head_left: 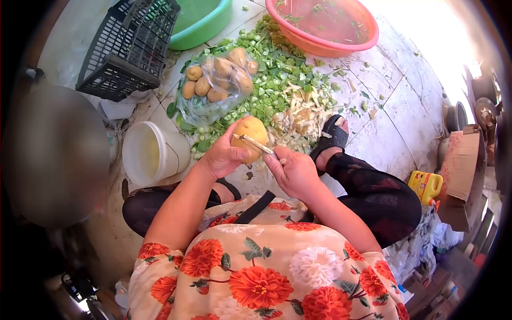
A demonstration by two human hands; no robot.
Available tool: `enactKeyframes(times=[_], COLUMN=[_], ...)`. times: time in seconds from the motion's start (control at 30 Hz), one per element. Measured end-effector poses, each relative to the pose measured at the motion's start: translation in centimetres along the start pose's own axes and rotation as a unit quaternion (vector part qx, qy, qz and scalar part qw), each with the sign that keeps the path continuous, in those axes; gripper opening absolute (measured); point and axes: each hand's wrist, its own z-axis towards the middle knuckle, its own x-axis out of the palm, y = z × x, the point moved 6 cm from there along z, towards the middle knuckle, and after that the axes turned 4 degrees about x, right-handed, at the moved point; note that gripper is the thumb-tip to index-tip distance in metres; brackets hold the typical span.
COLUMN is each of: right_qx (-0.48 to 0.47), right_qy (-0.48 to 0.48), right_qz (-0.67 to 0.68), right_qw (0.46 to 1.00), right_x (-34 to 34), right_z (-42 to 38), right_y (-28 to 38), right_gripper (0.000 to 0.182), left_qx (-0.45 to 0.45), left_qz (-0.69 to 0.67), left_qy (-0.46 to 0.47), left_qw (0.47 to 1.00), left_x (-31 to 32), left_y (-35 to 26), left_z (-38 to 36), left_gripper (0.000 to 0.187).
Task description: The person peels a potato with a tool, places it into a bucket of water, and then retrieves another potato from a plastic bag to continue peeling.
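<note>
My left hand [223, 154] is closed around a large yellow potato [250, 128], much of its surface peeled. In my right hand [293, 169] is a metal peeler [257, 145], its blade end lying across the potato's face. Just beyond my hands, a pile of pale peelings [304, 114] rests on chopped green leaves [272, 80]. A clear plastic bag [205, 109] with several unpeeled potatoes [217, 95] sits on the leaves to the left. Nearest my left forearm stands a white bucket [176, 152], tilted toward the camera's left, with something yellowish inside.
A black plastic crate [120, 69] stands at the upper left beside a green basin [205, 34]. A pink basin [325, 50] holds water with bits of green. At the right are a yellow jug [425, 186] and a cardboard box [463, 170]. White tiles [394, 122] cover the floor.
</note>
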Motion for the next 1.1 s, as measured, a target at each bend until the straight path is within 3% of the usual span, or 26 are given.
enactKeyframes(times=[0.2,0.27,0.37,0.43,0.47,0.53,0.57,0.63,0.77,0.83,0.9,0.97,1.03,1.1], right_qx=[0.021,0.024,0.063,0.122,0.129,0.131,0.13,0.094,0.021,0.028,0.089,0.2,0.197,0.158], right_qy=[0.1,0.118,0.094,0.005,0.005,-0.029,-0.025,0.012,0.048,0.058,0.047,0.068,0.021,0.034], right_qz=[-0.095,-0.11,-0.1,-0.14,-0.136,-0.066,-0.07,-0.007,-0.032,-0.039,-0.099,-0.128,-0.093,-0.064], right_qw=[0.99,0.987,0.989,0.983,0.982,0.989,0.989,0.996,0.998,0.997,0.99,0.969,0.976,0.985], right_x=[0.3,0.9,2.4,2.9,3.1,2.5,2.5,2.7,3.2,3.4,3.7,3.9,2.8,2.6], right_z=[-1.9,-1.8,-0.3,0.7,0.6,1.4,1.5,0.6,-0.8,-0.5,0.4,1.4,1.9,1.5], right_y=[1.1,0.8,-2.6,-7.2,-8.2,-8.4,-8.2,-5.5,-1.0,-1.4,-4.0,-9.5,-9.7,-7.6], right_gripper=[0.042,0.043,0.045,0.036,0.036,0.037,0.037,0.036,0.033,0.035,0.038,0.043,0.043,0.042], left_qx=[-0.003,-0.03,-0.063,-0.072,-0.055,-0.034,-0.032,-0.04,-0.068,-0.082,-0.095,-0.067,-0.073,-0.101], left_qz=[0.078,0.045,0.031,0.053,0.061,0.071,0.066,0.085,0.059,0.049,0.04,0.021,0.018,0.061], left_qy=[-0.021,-0.028,-0.021,-0.005,0.002,-0.007,-0.009,-0.116,-0.086,-0.081,-0.076,0.004,0.007,-0.071], left_qw=[0.997,0.998,0.997,0.996,0.997,0.997,0.997,0.989,0.992,0.992,0.992,0.998,0.997,0.99], left_x=[0.5,0.3,-0.4,0.3,1.5,0.1,-0.2,-2.0,-2.3,-2.9,-2.6,0.3,0.5,-1.1], left_y=[1.2,2.1,3.1,3.2,2.8,2.3,2.2,2.3,3.4,3.9,4.4,3.7,3.4,4.0], left_z=[-3.4,-4.1,-4.3,-4.2,-4.9,-4.8,-4.4,-4.1,-3.2,-3.2,-3.5,-3.9,-3.8,-3.6], left_gripper=[0.085,0.083,0.084,0.088,0.089,0.092,0.092,0.089,0.082,0.085,0.088,0.092,0.094,0.093])
